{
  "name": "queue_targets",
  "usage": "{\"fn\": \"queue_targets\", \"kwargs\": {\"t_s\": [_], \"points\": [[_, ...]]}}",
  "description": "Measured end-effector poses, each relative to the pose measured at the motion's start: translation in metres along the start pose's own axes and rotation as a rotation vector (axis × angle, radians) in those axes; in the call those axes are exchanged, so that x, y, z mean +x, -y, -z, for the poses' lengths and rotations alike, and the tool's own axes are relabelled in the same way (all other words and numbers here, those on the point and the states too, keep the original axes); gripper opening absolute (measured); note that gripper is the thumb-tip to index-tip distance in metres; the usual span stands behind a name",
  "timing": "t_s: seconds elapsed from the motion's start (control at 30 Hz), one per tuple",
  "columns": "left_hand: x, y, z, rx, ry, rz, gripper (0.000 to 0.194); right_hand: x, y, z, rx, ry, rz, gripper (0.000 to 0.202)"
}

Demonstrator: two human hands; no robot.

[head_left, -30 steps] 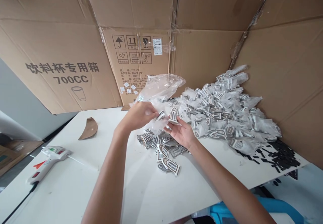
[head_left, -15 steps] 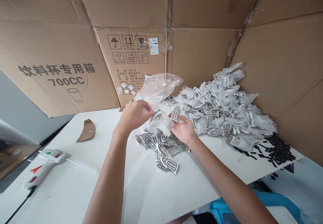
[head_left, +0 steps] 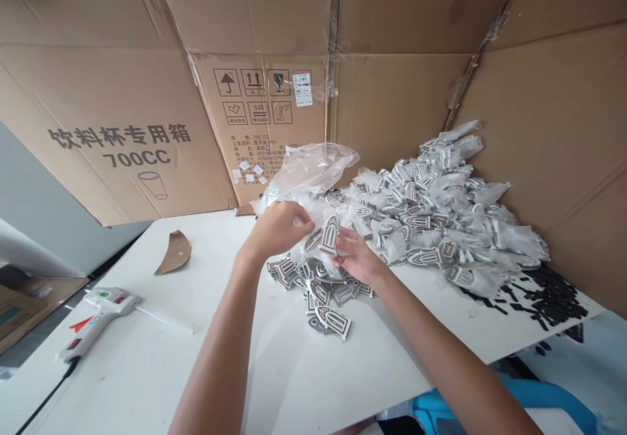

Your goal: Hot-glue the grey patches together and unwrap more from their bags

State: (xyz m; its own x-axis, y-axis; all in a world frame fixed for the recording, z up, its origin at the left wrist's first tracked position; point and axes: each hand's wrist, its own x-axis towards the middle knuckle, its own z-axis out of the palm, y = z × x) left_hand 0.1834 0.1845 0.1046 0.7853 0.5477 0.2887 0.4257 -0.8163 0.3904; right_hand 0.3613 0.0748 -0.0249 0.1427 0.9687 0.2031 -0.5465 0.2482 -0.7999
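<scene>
My left hand [head_left: 277, 231] is closed in a pinch on the thin clear plastic of a bag [head_left: 329, 159], which spreads out behind it. My right hand [head_left: 360, 257] grips a small arched, window-shaped piece [head_left: 330, 234] in grey and white between thumb and fingers, upright at the front of the bag. Clear plastic surrounds this piece; whether it is inside or just against the film I cannot tell. Below both hands lies a loose heap of similar arched pieces [head_left: 333, 321] on the white table [head_left: 294, 383].
A large mound of bagged pieces [head_left: 421, 219] fills the back right, beside scattered black strips [head_left: 553, 298]. A white glue gun [head_left: 93, 321] with a cord lies at left, near a cardboard scrap [head_left: 175, 252]. Cardboard walls [head_left: 392, 95] with small stickers stand behind. Something blue [head_left: 539, 396] is below the table's edge.
My right hand has brought the arched piece slightly left and down, closer to my left hand. My left hand has shifted right. The whole view has moved a little.
</scene>
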Motion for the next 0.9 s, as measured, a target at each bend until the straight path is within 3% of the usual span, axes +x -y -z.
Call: {"fn": "queue_targets", "kwargs": {"t_s": [0.27,0.47,0.9], "points": [[0.0,0.008,0.007,-0.115,-0.022,0.02,0.02,0.009,-0.008,-0.002,-0.22,-0.136,0.094,0.027],[0.001,0.008,0.002,0.004,-0.07,0.031,0.022,0.005,-0.011,-0.007,-0.151,-0.103,0.03,0.031],[0.0,0.0,0.001,-0.103,-0.001,0.004,0.022,0.006,-0.014,-0.007,0.021,-0.102,0.053,0.033]]}}
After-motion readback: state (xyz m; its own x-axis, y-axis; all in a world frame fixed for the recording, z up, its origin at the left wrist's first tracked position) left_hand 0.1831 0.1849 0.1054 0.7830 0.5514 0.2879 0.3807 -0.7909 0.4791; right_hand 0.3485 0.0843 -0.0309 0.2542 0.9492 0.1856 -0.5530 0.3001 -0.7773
